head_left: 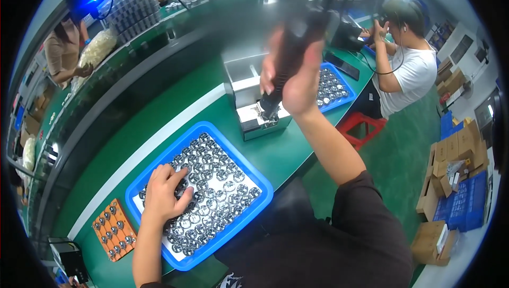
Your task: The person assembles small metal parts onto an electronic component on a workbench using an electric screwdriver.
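My left hand [163, 195] reaches into a blue tray [239, 154], its thumb and index finger apart over small round black-and-silver parts [212, 203]. Its fingertips touch or hover just above them; which one I cannot tell. Ahead, my right hand [302, 84] is wrapped around an upright black power screwdriver [294, 57], blurred by motion. The tool's lower end points down at a white-and-metal box-like fixture [246, 129] on the green table. What lies right under the tip is partly hidden.
Left of the tray lies an orange block [110, 225] holding several round parts. A second blue tray [347, 99] and a dark phone-like slab [342, 67] are beyond the fixture. A person in white [408, 65] sits at right near a red stool [366, 126]. Cardboard boxes [458, 150] stand far right.
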A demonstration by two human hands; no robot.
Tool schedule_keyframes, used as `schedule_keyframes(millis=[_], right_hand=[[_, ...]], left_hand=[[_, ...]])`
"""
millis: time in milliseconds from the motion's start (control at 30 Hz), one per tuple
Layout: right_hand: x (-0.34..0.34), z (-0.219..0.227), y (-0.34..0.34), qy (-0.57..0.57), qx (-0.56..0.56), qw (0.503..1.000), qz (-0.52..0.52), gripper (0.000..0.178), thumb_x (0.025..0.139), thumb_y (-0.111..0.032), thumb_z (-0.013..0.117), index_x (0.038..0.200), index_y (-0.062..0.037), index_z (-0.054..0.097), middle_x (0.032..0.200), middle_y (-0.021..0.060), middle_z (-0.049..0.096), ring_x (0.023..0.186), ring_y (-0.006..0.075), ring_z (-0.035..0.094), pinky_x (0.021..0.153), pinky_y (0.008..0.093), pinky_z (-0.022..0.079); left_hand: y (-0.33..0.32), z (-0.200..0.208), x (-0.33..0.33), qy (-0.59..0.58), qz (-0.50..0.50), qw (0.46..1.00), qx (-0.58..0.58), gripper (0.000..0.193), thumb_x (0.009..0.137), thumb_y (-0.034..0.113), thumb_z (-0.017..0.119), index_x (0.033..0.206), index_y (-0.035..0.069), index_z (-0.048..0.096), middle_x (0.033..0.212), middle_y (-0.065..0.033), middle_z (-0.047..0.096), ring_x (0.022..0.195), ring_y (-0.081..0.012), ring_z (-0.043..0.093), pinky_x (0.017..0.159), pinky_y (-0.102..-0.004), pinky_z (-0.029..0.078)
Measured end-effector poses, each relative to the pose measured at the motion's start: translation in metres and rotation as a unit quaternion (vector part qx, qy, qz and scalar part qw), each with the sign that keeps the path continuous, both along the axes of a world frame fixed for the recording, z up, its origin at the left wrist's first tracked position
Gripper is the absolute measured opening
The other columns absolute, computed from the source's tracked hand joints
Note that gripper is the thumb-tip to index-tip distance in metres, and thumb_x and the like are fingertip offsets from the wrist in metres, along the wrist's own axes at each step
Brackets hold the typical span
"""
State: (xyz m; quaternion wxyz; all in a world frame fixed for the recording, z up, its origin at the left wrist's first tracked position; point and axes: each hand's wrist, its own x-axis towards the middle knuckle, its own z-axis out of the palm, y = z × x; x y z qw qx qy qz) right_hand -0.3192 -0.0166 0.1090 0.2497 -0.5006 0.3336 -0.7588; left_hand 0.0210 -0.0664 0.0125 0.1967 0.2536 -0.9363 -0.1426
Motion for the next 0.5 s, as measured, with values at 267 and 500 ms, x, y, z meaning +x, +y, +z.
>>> schedule_keyframes(millis=[267, 500], right_hand=[[-0.015, -0.012, -0.003, 0.018, 0.032, 0.999, -0.035, 0.074, 0.101, -0.07, 0.029, 0.11, -0.001, 0.053, 0.062, 0.0055, 0.053, 0.046, 0.013, 0.05, 0.047, 0.0273, 0.044], [-0.006, -0.021, -0.012, 0.016, 0.109, 0.994, -0.01, 0.076, 0.098, -0.075, 0.028, 0.111, -0.005, 0.054, 0.061, 0.0017, 0.05, 0.043, 0.013, 0.047, 0.042, 0.0281, 0.042]], left_hand=[[0.001, -0.002, -0.003, 0.012, -0.006, 1.0, -0.003, 0.042, 0.073, 0.025, 0.071, 0.104, -0.004, 0.07, 0.082, -0.0138, 0.051, 0.079, -0.0314, 0.052, 0.072, -0.0407, 0.044], [-0.004, -0.001, 0.006, 0.008, 0.009, 1.0, -0.008, 0.038, 0.075, 0.026, 0.074, 0.103, 0.0, 0.072, 0.08, -0.0111, 0.05, 0.078, -0.03, 0.052, 0.072, -0.0401, 0.044]])
